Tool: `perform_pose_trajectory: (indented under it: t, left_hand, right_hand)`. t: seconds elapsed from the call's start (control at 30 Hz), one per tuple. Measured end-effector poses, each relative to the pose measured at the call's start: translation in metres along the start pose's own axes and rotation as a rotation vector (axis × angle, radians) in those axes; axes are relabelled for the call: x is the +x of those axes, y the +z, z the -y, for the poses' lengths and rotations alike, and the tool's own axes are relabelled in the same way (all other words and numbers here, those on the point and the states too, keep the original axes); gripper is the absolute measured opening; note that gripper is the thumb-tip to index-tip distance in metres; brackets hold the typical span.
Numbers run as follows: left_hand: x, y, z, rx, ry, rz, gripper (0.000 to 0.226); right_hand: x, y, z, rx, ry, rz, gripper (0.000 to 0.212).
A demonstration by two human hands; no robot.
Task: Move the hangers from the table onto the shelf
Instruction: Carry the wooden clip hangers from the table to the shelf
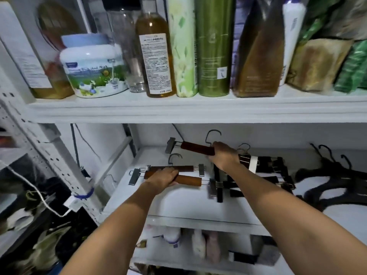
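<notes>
— Two forearms come in from the bottom edge, right? What sits nearest?

— Under them, a lower shelf (pixel 208 261) with some pale things, too blurred to name. Above it is the white middle shelf (pixel 188 203), and both hands are over that.

— What is the left hand (pixel 161 179) doing?

— Its fingers (pixel 174 175) are curled round the bar of a light-brown hanger (pixel 189 180), which lies across the shelf with a metal clip at each end. Just behind it, nearly touching, lies a dark hanger (pixel 172 168), flat, its hook towards the back wall.

— And the right hand (pixel 222 155)?

— Further in. It grips a red-brown hanger (pixel 196 148) near its hook; the bar is tilted, the free end with its clip pointing left and up. Whether that hanger touches the shelf I cannot tell.

— Anything beside it?

— To the right of that hand is a heap of black clip hangers (pixel 268 169) lying on the shelf, and further right, some black fuzzy hangers (pixel 325 175) with hooks towards the wall.

— And at the back?

— Higher up, the upper shelf (pixel 178 110) carries a white jar (pixel 93 70), an amber bottle (pixel 155 56) with a white label, and a tall green bottle (pixel 214 46), all upright in a row.
</notes>
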State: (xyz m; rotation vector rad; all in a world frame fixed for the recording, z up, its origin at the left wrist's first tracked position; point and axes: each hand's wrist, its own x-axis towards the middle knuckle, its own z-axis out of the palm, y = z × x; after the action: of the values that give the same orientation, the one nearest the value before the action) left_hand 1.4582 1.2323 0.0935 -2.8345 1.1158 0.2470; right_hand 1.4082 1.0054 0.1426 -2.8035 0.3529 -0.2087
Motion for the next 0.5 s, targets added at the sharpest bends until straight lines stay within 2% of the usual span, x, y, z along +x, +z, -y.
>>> perform_pose_trajectory:
  t: [0.17, 0.27, 0.5]
  left_hand:
    - [0.023, 0.014, 0.051, -0.05, 0.068, -0.013, 0.041]
    - [0.035, 0.029, 0.065, -0.067, 0.08, -0.021, 0.045]
    - [0.065, 0.061, 0.069, -0.125, 0.089, -0.017, 0.047]
  right_hand:
    - [0.019, 0.028, 0.025, -0.004, 0.078, -0.004, 0.035]
    - [0.021, 0.045, 0.035, -0.017, 0.086, -0.039, 0.036]
    - [0.025, 0.078, 0.034, -0.047, 0.109, -0.097, 0.031]
